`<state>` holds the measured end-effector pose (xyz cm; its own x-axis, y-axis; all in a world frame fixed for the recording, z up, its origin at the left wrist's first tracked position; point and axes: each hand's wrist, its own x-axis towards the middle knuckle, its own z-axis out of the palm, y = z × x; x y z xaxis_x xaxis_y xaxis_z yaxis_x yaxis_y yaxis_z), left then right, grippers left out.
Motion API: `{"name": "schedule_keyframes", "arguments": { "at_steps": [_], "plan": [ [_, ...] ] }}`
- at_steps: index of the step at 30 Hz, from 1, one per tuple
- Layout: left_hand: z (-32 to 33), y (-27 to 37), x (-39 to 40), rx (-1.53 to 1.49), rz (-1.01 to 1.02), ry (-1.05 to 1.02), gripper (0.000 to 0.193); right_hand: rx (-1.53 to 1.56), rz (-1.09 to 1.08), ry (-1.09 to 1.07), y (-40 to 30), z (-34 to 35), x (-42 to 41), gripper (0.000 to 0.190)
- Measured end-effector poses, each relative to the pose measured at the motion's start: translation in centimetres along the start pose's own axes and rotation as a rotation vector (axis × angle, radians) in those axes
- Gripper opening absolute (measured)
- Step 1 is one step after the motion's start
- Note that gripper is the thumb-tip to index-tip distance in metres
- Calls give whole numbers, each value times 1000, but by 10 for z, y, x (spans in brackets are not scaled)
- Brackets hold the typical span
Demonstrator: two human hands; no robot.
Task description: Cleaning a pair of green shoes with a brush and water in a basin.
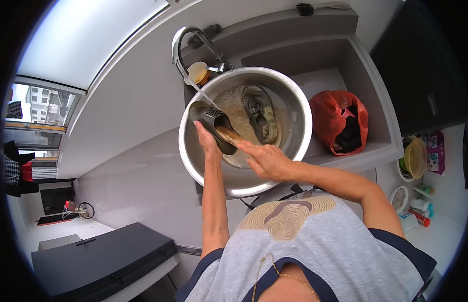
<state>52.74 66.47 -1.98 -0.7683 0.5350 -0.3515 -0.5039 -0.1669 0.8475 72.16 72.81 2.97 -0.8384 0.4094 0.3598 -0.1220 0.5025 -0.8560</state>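
Observation:
My left hand (207, 141) grips a dark olive lace-up shoe (202, 113) by its side, above the left part of a round metal basin (306, 132). In my right hand (269, 160) is a wooden-handled brush (229, 135), its far end at the shoe's opening. Whether its bristles touch the lining is hidden. A stream of water runs from the curved chrome faucet (177, 51) down toward the shoe. The second shoe (258, 109) lies in the murky brown water (234, 98) to the right, with pale suds along its heel.
A red plastic bag (322, 120) holding something dark stands in the grey sink (384, 98). Beside the faucet base is a yellow cup (198, 72). A black-bristled brush (305, 9) rests on the back ledge. Bowls (415, 158) and bottles (420, 204) sit at the right.

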Motion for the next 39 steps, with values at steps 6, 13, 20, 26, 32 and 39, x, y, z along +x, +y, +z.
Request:
{"name": "schedule_keyframes", "arguments": {
  "at_steps": [6, 13, 20, 26, 32, 39],
  "plan": [
    [40, -5, -22, 154, -50, 67, 54, -97, 132, -22, 28, 3, 46, 35],
    [44, -22, -3, 20, -37, 156, 51, -247, 276, -294, 24, -16, 71, 40],
    [-7, -14, 4, -32, -81, 116, 54, -41, 211, -357, 8, -18, 22, 40],
    [15, -22, -3, 55, -128, 47, 53, -104, 280, -235, 41, 4, 63, 43],
    [-16, -32, 15, 129, -47, 218, 53, 24, 336, -383, 17, 0, 30, 42],
    [-23, -10, -2, 138, -95, 113, 53, 34, 233, -215, 10, 17, 20, 39]
  ]
}}
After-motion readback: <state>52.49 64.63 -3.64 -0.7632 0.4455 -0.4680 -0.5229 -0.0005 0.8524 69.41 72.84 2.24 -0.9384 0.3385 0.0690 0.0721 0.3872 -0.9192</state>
